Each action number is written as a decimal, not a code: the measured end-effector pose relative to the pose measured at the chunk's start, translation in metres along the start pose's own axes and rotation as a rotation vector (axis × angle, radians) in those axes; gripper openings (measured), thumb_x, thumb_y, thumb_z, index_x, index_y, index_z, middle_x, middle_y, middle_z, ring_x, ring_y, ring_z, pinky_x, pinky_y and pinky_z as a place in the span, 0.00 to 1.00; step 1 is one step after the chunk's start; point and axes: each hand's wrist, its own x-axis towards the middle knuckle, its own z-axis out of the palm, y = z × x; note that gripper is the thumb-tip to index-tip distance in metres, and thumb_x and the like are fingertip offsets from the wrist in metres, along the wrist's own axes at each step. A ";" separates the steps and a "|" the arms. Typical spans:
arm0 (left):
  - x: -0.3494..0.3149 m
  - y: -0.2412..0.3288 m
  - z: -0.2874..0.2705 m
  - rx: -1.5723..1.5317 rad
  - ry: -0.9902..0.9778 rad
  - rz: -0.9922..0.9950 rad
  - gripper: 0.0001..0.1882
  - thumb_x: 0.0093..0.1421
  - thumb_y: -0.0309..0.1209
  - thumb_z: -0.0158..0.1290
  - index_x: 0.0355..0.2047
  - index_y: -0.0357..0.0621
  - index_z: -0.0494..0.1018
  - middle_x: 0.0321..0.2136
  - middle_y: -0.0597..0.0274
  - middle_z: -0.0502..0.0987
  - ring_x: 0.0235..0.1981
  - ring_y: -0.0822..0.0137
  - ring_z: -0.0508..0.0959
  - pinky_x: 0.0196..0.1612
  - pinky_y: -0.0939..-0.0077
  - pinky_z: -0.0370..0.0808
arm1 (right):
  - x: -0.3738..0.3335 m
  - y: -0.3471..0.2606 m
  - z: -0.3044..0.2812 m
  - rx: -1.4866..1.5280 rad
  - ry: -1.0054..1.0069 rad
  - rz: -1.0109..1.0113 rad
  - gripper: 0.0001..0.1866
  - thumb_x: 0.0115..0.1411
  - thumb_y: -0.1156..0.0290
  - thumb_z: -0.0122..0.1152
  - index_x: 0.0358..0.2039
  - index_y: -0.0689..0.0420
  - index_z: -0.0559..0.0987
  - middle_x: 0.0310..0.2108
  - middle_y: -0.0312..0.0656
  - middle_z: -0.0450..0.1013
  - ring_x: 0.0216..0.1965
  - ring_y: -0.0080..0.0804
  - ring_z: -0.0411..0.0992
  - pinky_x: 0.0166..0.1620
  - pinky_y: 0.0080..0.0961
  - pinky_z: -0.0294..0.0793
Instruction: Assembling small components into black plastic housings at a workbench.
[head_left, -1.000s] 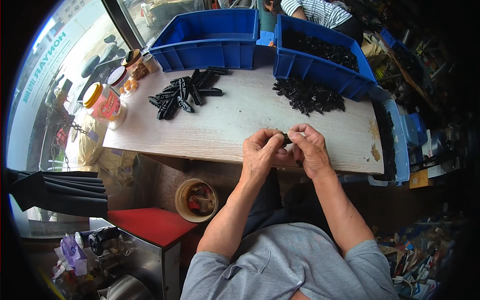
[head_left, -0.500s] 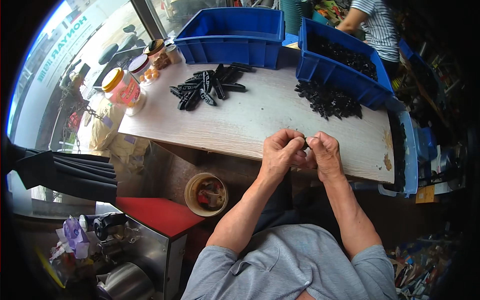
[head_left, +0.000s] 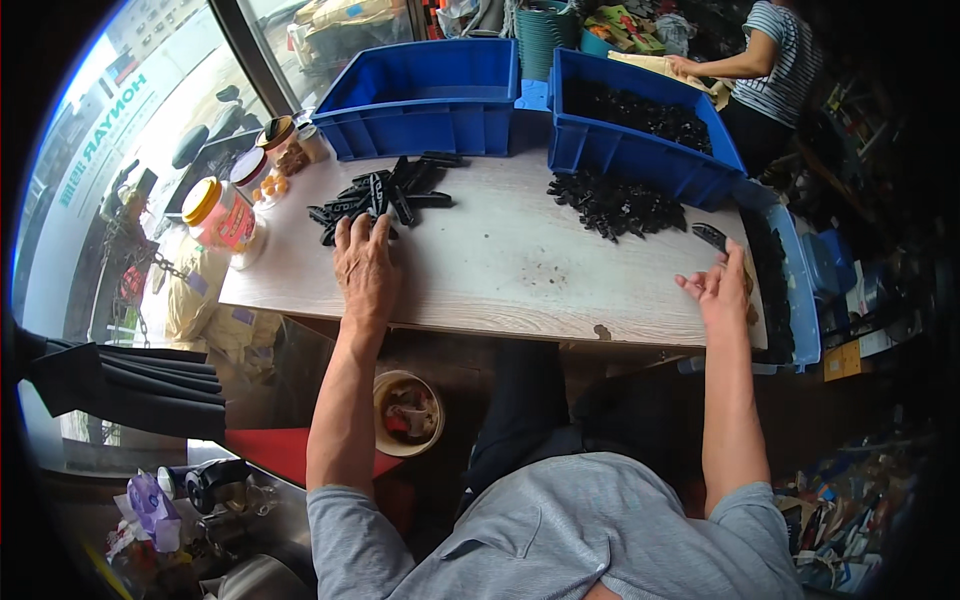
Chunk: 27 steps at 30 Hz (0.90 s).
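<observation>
At the left of the table, my left hand [head_left: 365,270] reaches with spread fingers to the near edge of a pile of long, black, curved plastic pieces [head_left: 404,207]. Its fingertips touch or nearly touch the pile, and nothing shows in its grip. Over the table's right end, my right hand [head_left: 718,290] holds one black curved plastic piece [head_left: 710,237] by its end, between thumb and forefinger. A heap of small black parts [head_left: 610,207] lies beyond and to the left of that hand.
Behind stand a blue bin [head_left: 415,125] and another blue bin [head_left: 640,165] with black parts. A light-blue tub [head_left: 808,300] borders the table's [head_left: 480,290] right end. Lidded jars [head_left: 225,222] line the left edge. A bucket [head_left: 408,445] stands below. A co-worker [head_left: 765,80] is at the far right.
Both hands were together at the table's front edge around a small dark item. Now the left has moved left to the pile, and the right has moved right with a black piece.
</observation>
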 end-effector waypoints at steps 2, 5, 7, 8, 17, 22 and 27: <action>-0.004 0.001 0.004 -0.023 -0.012 0.026 0.20 0.55 0.24 0.55 0.50 0.45 0.75 0.51 0.52 0.75 0.58 0.43 0.68 0.59 0.52 0.67 | 0.009 -0.011 -0.010 -0.013 0.136 -0.029 0.22 0.59 0.50 0.61 0.39 0.57 0.72 0.09 0.34 0.52 0.19 0.31 0.65 0.40 0.50 0.81; -0.004 0.010 0.006 -0.099 -0.042 0.079 0.19 0.56 0.24 0.55 0.50 0.44 0.75 0.51 0.51 0.75 0.59 0.42 0.68 0.60 0.53 0.67 | 0.010 -0.012 -0.013 -0.087 0.189 -0.046 0.20 0.59 0.52 0.62 0.39 0.57 0.73 0.09 0.33 0.52 0.18 0.30 0.65 0.40 0.49 0.81; -0.003 0.017 0.009 -0.152 -0.048 0.144 0.20 0.56 0.24 0.56 0.50 0.42 0.74 0.51 0.50 0.74 0.60 0.42 0.67 0.61 0.55 0.66 | 0.005 -0.005 -0.006 -0.193 0.040 -0.028 0.17 0.58 0.55 0.63 0.37 0.57 0.75 0.09 0.33 0.54 0.17 0.29 0.66 0.36 0.47 0.82; -0.003 0.022 0.011 -0.156 -0.048 0.144 0.20 0.56 0.24 0.56 0.50 0.42 0.74 0.51 0.50 0.74 0.60 0.42 0.67 0.61 0.55 0.66 | 0.003 -0.001 -0.001 -0.212 -0.009 -0.023 0.14 0.58 0.60 0.65 0.35 0.56 0.76 0.09 0.32 0.56 0.14 0.27 0.66 0.31 0.41 0.82; -0.001 0.069 0.029 -0.337 -0.192 0.295 0.20 0.58 0.27 0.52 0.53 0.44 0.72 0.49 0.53 0.75 0.60 0.46 0.68 0.63 0.49 0.62 | -0.011 0.024 0.065 -0.583 -0.286 0.059 0.09 0.58 0.65 0.66 0.35 0.55 0.78 0.12 0.31 0.63 0.10 0.20 0.64 0.21 0.28 0.78; -0.010 0.097 0.015 -0.362 -0.135 0.296 0.22 0.61 0.28 0.53 0.56 0.49 0.70 0.53 0.48 0.72 0.61 0.44 0.67 0.66 0.50 0.59 | -0.006 0.031 0.082 -0.755 -0.296 0.005 0.08 0.57 0.66 0.65 0.35 0.54 0.81 0.18 0.33 0.69 0.09 0.20 0.61 0.14 0.24 0.70; -0.048 0.139 -0.014 -0.815 0.052 0.118 0.23 0.53 0.20 0.58 0.50 0.39 0.71 0.47 0.46 0.74 0.55 0.43 0.71 0.56 0.54 0.71 | -0.009 0.030 0.096 -0.937 -0.325 -0.089 0.07 0.56 0.68 0.65 0.33 0.56 0.82 0.19 0.34 0.70 0.08 0.21 0.59 0.12 0.24 0.64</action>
